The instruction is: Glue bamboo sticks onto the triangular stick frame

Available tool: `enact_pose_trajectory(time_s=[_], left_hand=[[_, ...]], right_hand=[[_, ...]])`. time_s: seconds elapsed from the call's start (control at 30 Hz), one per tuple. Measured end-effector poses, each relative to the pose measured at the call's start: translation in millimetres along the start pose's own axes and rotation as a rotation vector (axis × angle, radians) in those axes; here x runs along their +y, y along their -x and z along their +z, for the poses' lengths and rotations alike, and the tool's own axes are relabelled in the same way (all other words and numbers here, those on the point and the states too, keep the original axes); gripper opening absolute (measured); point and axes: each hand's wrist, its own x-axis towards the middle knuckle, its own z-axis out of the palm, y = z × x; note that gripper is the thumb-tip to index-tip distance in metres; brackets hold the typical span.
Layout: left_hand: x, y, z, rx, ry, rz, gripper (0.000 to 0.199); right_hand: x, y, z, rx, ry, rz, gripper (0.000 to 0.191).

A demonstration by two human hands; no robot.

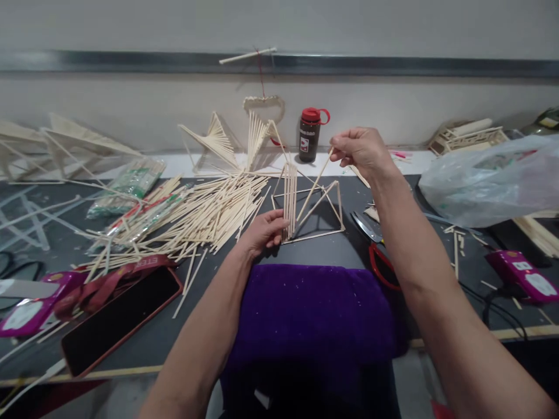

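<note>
A frame of thin wooden sticks [321, 234] stands on the dark table in front of the purple cloth. Several upright sticks [290, 195] sit side by side at its left. My left hand [266, 233] pinches the lower part of these uprights. Above and to the right, my right hand [356, 148] is closed on the top end of a single wooden stick [315, 185]. That stick slants down to the left, its lower end close beside the uprights. Whether this end touches the frame I cannot tell.
Loose sticks [218, 209] lie in a pile at the left, near a phone [122, 320]. Red-handled scissors [379, 262] are beside my right forearm. A dark bottle [308, 137] stands by the wall. A plastic bag [489, 180] is at the right, above a purple device [522, 276].
</note>
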Motion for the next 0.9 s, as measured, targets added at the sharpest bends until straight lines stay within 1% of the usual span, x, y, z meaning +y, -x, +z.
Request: enact_pose_trajectory(time_s=[0.07, 0.13, 0.3, 0.43, 0.57, 0.67, 0.9], left_hand=[[-1.3, -1.8, 1.3, -0.072, 0.014, -0.020, 0.030], [-2.3, -3.9, 1.9, -0.107, 0.046, -0.028, 0.026], [-4.3, -7.8, 0.1, -0.130, 0.087, -0.026, 0.025], [-4.3, -8.9, -3.2, -0.161, 0.077, -0.048, 0.025], [-6.3, -10.0, -4.4, -0.172, 0.089, -0.070, 0.036], [-8.0, -10.7, -3.4, -0.159, 0.104, -0.082, 0.042], [-6.9, -10.4, -1.1, -0.139, 0.115, -0.106, 0.040]], right_hand=[[2.5, -4.0, 5.4, -0.028, 0.018, 0.020, 0.009], [3.9, -7.7, 10.7, -0.047, 0.033, 0.036, 0.009], [10.2, -13.5, 22.1, -0.091, 0.066, 0.058, 0.007], [15.9, -13.8, 26.8, -0.094, 0.099, 0.095, 0.008], [17.8, -11.7, 27.3, -0.125, 0.127, 0.123, 0.010], [18.5, -10.3, 26.9, -0.124, 0.137, 0.133, 0.010], [17.9, -11.5, 31.7, -0.134, 0.146, 0.119, 0.015]])
